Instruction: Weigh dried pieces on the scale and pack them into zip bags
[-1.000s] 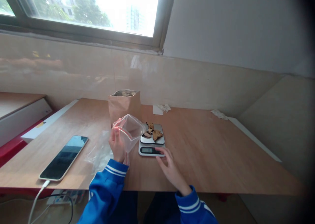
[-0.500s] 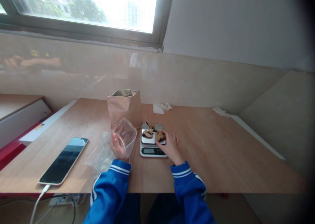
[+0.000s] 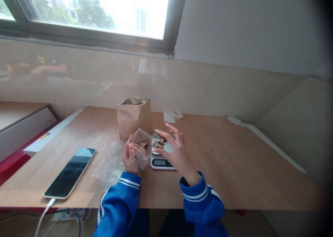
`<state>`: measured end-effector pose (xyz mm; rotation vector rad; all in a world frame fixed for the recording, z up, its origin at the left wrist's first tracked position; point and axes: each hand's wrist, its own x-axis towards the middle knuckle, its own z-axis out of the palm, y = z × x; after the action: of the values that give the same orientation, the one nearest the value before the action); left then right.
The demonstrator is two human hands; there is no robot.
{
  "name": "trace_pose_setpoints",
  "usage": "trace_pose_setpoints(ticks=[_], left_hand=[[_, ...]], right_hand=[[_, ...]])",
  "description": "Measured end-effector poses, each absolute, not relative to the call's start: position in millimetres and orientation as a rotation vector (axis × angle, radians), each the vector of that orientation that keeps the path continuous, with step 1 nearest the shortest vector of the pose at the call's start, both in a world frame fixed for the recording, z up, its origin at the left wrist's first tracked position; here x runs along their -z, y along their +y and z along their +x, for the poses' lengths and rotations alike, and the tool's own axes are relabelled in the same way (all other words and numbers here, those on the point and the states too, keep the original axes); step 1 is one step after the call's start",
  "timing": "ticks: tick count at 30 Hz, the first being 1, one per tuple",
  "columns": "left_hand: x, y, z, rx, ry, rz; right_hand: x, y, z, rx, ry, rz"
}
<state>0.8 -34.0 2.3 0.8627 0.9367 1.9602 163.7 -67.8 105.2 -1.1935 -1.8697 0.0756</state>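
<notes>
My left hand grips a clear zip bag whose mouth is spread open. Inside the bag lies a brown dried piece, which looks like dried mushroom. Just right of it, my right hand is raised with thumb and fingers apart, holding nothing. Beneath and behind that hand sits a small digital scale; its display is lit but too small to read surely. Several dried brown pieces rest on its metal plate, partly hidden by my fingers.
A kraft paper pouch stands open behind the zip bag. More clear plastic bags lie left of my left hand. A phone on a white charging cable is farther left. Crumpled tissue lies by the wall.
One dried piece that my right hand held at the scale is now in the zip bag. The right hand has let go, its fingers spread. The bag has tilted toward the scale.
</notes>
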Motion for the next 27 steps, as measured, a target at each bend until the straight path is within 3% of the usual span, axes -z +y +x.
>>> trace_pose_setpoints(ticks=[4,13,19,23,27], left_hand=[[-1.9,-33.6,0.0,-1.962,1.006,0.897],[0.7,-33.4,-0.2,-1.971,0.874,0.923],[-3.4,-35.4,-0.5,-1.981,0.877,0.925],[-5.5,-37.2,0.4,-1.952,0.885,0.901],[-5.0,-36.8,-0.1,-1.937,0.893,0.868]], right_hand=[[-63.4,-57.4,176.8,-0.196,-1.781,-1.262],[-9.0,-33.5,161.0,0.062,-2.080,-1.461],[-19.3,-45.1,174.3,-0.112,-1.860,-1.382],[-49.5,-59.6,184.1,-0.434,-1.396,-1.257],[-88.8,-70.0,184.1,-0.457,-0.973,-1.012]])
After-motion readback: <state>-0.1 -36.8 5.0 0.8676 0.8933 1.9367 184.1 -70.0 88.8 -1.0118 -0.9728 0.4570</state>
